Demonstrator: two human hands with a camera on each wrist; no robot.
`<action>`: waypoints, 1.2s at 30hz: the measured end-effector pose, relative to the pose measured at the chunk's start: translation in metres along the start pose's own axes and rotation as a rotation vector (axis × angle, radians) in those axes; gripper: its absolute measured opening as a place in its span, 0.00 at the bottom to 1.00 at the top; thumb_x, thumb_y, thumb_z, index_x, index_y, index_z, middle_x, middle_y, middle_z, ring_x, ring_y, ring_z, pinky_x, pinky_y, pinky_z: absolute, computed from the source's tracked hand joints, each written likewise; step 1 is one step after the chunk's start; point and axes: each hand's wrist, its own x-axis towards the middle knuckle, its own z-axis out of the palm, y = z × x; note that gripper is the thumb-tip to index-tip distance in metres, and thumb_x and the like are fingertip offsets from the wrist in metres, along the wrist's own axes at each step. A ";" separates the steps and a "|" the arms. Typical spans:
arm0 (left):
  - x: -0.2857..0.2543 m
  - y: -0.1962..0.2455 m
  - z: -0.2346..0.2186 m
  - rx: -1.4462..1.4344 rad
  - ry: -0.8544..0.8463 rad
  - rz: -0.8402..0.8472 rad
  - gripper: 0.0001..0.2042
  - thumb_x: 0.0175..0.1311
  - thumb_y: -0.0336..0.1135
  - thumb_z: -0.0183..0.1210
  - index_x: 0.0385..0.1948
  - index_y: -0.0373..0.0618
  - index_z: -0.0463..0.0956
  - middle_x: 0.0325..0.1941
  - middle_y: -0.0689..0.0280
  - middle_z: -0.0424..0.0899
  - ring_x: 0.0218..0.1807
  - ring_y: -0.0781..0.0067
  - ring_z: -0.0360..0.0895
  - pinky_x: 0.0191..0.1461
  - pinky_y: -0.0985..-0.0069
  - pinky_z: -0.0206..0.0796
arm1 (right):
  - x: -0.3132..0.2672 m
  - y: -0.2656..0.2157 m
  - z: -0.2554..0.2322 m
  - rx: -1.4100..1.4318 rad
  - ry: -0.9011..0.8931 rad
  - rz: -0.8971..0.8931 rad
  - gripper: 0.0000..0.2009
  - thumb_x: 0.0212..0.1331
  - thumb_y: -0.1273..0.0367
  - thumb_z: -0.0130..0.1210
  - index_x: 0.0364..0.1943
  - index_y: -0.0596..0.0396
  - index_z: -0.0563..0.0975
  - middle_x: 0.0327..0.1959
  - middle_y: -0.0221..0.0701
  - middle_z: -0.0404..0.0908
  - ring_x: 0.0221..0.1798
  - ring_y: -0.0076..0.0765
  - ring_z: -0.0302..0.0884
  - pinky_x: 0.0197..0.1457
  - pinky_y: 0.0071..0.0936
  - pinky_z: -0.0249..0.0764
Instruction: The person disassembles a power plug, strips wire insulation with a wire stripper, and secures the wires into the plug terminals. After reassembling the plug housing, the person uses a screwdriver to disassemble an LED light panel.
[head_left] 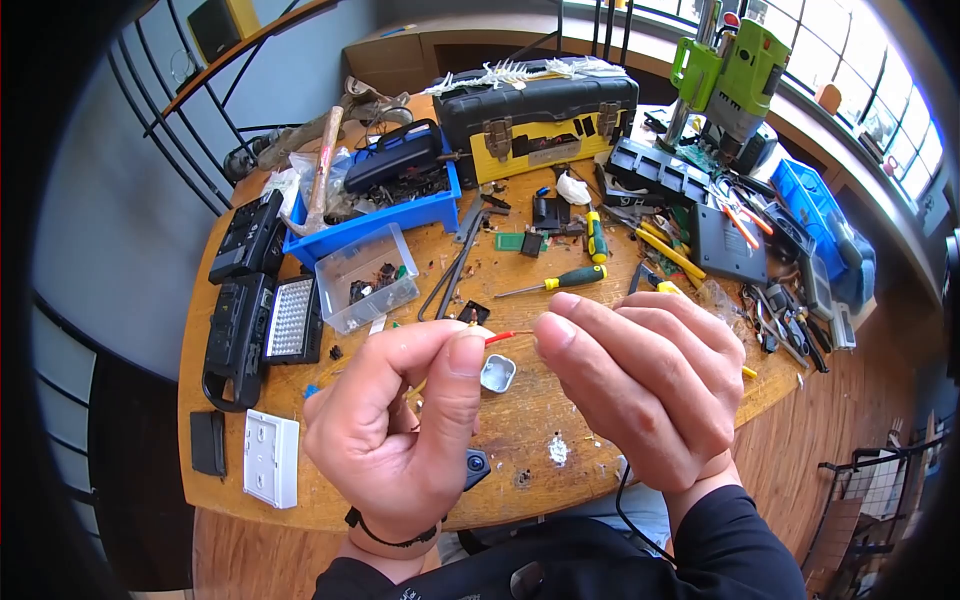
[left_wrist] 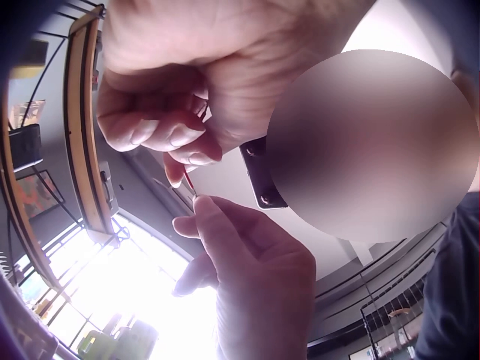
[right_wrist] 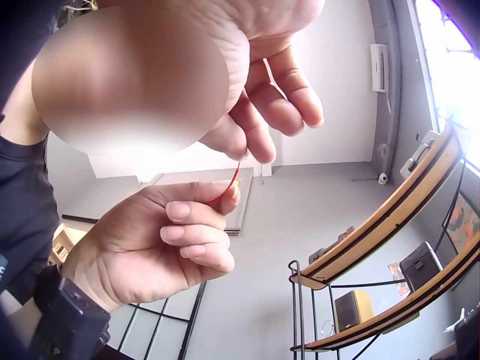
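A thin red wire (head_left: 500, 338) with a bare metal end runs between the two hands, above the wooden table (head_left: 400, 460). The left hand (head_left: 400, 420) pinches its red part between thumb and forefinger, other fingers curled. At the bare end, the right hand (head_left: 650, 385) pinches with thumb and forefinger. In the left wrist view the red wire (left_wrist: 188, 178) spans the small gap between the fingertips. The right wrist view shows the wire (right_wrist: 235, 178) bending from the left hand (right_wrist: 157, 240) up to the right hand's fingertips (right_wrist: 246, 142).
Below the hands lie a small white square cup (head_left: 498, 374) and a green-yellow screwdriver (head_left: 575, 278). Behind are a clear bin (head_left: 370, 285), a blue bin (head_left: 390, 215) and a black-yellow toolbox (head_left: 540, 120). A green drill stand (head_left: 735, 85) and loose tools occupy the right side.
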 end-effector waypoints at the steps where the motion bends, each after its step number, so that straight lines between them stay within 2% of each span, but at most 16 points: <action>1: 0.000 0.001 0.000 -0.024 0.017 -0.026 0.04 0.56 0.28 0.62 0.27 0.38 0.78 0.19 0.69 0.80 0.17 0.92 0.65 0.19 0.90 0.50 | 0.000 -0.001 0.000 -0.002 0.009 0.005 0.20 0.41 0.77 0.64 0.44 0.53 0.77 0.37 0.34 0.81 0.25 0.31 0.77 0.28 0.26 0.74; 20: -0.002 0.006 -0.008 -0.026 -0.057 -0.117 0.04 0.56 0.29 0.61 0.27 0.38 0.79 0.18 0.72 0.79 0.17 0.94 0.62 0.18 0.89 0.45 | 0.000 -0.005 -0.002 -0.062 -0.034 0.008 0.18 0.44 0.76 0.63 0.43 0.52 0.77 0.38 0.33 0.80 0.26 0.33 0.78 0.31 0.28 0.76; 22: -0.001 0.005 -0.007 -0.024 -0.083 -0.031 0.08 0.62 0.33 0.57 0.28 0.36 0.75 0.16 0.71 0.72 0.14 0.90 0.63 0.17 0.90 0.49 | -0.001 -0.005 0.001 -0.053 -0.010 0.009 0.18 0.45 0.76 0.62 0.43 0.52 0.76 0.37 0.33 0.80 0.26 0.33 0.78 0.31 0.28 0.76; 24: -0.002 0.005 -0.008 -0.003 -0.091 -0.008 0.08 0.62 0.33 0.57 0.28 0.36 0.75 0.17 0.70 0.73 0.15 0.89 0.64 0.18 0.90 0.50 | -0.001 0.000 0.005 -0.045 0.014 0.010 0.17 0.45 0.76 0.62 0.44 0.52 0.76 0.37 0.33 0.80 0.26 0.34 0.78 0.31 0.28 0.76; 26: -0.002 0.005 -0.009 0.020 -0.099 0.015 0.08 0.62 0.33 0.57 0.28 0.36 0.74 0.17 0.70 0.74 0.15 0.89 0.64 0.18 0.90 0.52 | 0.001 0.012 0.011 -0.030 0.123 -0.201 0.13 0.40 0.77 0.60 0.34 0.66 0.78 0.30 0.38 0.79 0.21 0.27 0.73 0.25 0.21 0.69; 27: -0.002 0.005 -0.009 0.013 -0.103 0.032 0.08 0.62 0.32 0.57 0.29 0.36 0.74 0.19 0.68 0.74 0.16 0.88 0.65 0.19 0.90 0.53 | 0.001 0.012 0.011 -0.031 0.123 -0.201 0.13 0.40 0.77 0.60 0.34 0.66 0.78 0.30 0.38 0.79 0.21 0.27 0.73 0.25 0.21 0.69; 30: -0.001 -0.001 -0.006 -0.008 -0.099 0.106 0.07 0.62 0.31 0.57 0.29 0.36 0.74 0.21 0.66 0.75 0.17 0.86 0.67 0.19 0.89 0.55 | 0.001 0.012 0.011 0.045 0.117 -0.163 0.13 0.41 0.78 0.59 0.35 0.65 0.77 0.30 0.37 0.79 0.22 0.29 0.75 0.25 0.22 0.70; 32: -0.001 -0.003 -0.004 -0.023 -0.092 0.162 0.07 0.62 0.31 0.56 0.29 0.36 0.74 0.21 0.65 0.76 0.17 0.86 0.67 0.20 0.89 0.56 | 0.002 0.010 0.010 0.209 0.110 -0.045 0.12 0.42 0.80 0.59 0.35 0.64 0.76 0.29 0.36 0.79 0.24 0.31 0.77 0.25 0.24 0.71; 34: -0.001 -0.003 -0.002 -0.054 -0.051 0.115 0.04 0.54 0.28 0.63 0.28 0.39 0.78 0.21 0.65 0.78 0.20 0.75 0.68 0.23 0.81 0.57 | 0.004 0.006 0.006 0.268 0.094 0.019 0.12 0.42 0.81 0.59 0.35 0.64 0.76 0.28 0.35 0.79 0.24 0.32 0.77 0.25 0.25 0.72; 35: -0.001 -0.005 -0.003 -0.055 -0.056 0.118 0.04 0.54 0.28 0.63 0.28 0.39 0.78 0.21 0.65 0.78 0.20 0.75 0.68 0.23 0.81 0.57 | 0.005 0.004 0.005 0.326 0.078 0.083 0.12 0.42 0.81 0.59 0.35 0.63 0.76 0.27 0.34 0.78 0.24 0.32 0.78 0.25 0.26 0.73; 36: 0.001 -0.008 -0.003 -0.005 -0.074 0.220 0.05 0.53 0.28 0.64 0.29 0.40 0.77 0.21 0.66 0.77 0.20 0.73 0.68 0.24 0.80 0.58 | 0.005 0.004 0.005 0.386 0.094 0.126 0.10 0.44 0.82 0.59 0.34 0.63 0.76 0.26 0.34 0.78 0.24 0.33 0.78 0.26 0.25 0.74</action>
